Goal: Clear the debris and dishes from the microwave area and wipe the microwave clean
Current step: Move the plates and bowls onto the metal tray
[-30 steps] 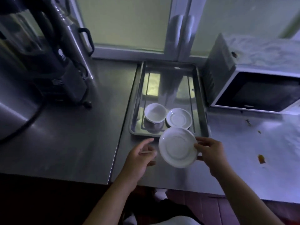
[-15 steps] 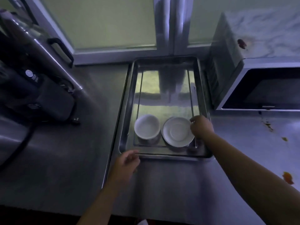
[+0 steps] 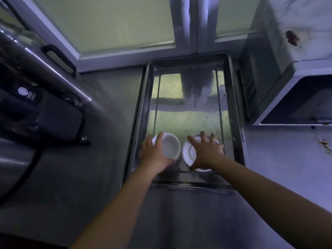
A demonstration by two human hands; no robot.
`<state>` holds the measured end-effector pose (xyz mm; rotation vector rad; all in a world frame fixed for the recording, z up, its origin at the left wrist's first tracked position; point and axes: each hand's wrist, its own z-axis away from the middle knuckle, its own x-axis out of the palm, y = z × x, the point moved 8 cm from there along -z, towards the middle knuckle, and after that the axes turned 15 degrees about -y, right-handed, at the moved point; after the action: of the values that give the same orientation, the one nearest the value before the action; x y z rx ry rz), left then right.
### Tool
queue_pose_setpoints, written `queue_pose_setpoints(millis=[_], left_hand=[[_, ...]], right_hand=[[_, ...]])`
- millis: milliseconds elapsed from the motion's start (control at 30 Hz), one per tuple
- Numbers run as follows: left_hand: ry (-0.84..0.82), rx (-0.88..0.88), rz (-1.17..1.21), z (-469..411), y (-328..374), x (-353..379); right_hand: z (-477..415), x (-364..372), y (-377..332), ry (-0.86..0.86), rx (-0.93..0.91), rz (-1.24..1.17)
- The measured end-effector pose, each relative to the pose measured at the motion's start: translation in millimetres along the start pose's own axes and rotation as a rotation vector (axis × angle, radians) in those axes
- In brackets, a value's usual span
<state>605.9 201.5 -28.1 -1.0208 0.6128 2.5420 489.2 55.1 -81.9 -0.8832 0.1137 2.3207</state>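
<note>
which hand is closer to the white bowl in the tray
Left. The left hand grips the bowl at its left rim, touching it. The right hand rests spread on the saucer beside the bowl, to its right.

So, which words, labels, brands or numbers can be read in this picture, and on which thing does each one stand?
On the black machine, a round white label: too blurred to read.
Beside it, small white print: too small to read.
No text shows on the bowl, plates, tray or microwave.
</note>
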Motion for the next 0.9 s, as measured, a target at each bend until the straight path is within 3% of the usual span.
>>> queue_pose_setpoints(millis=[100, 300, 433, 600, 733, 900], left_hand=[[-0.100, -0.043, -0.038, -16.4, 0.0, 2.7], [-0.146, -0.026, -0.034, -21.4, 2.1, 1.0], [-0.064, 0.035, 0.012, 0.3, 8.3, -6.5], [0.175, 0.272, 0.339, 71.5, -2.9, 6.0], [-0.001, 0.308, 0.456, 122.5, -14.8, 55.1], [-0.141, 0.462, 0.447, 153.6, -1.4, 68.4]], right_hand=[[4.7, 2.4, -0.8, -0.001, 0.025, 0.006], [2.8, 5.6, -1.6, 0.000, 0.009, -0.013], [13.5, 2.5, 8.1, 0.023, -0.058, -0.103], [86.9, 1.8, 38.3, 0.361, -0.126, -0.554], [161.9, 48.4, 55.9, 0.581, -0.090, -0.976], [245.2, 116.6, 40.0, 0.638, -0.002, -1.100]])
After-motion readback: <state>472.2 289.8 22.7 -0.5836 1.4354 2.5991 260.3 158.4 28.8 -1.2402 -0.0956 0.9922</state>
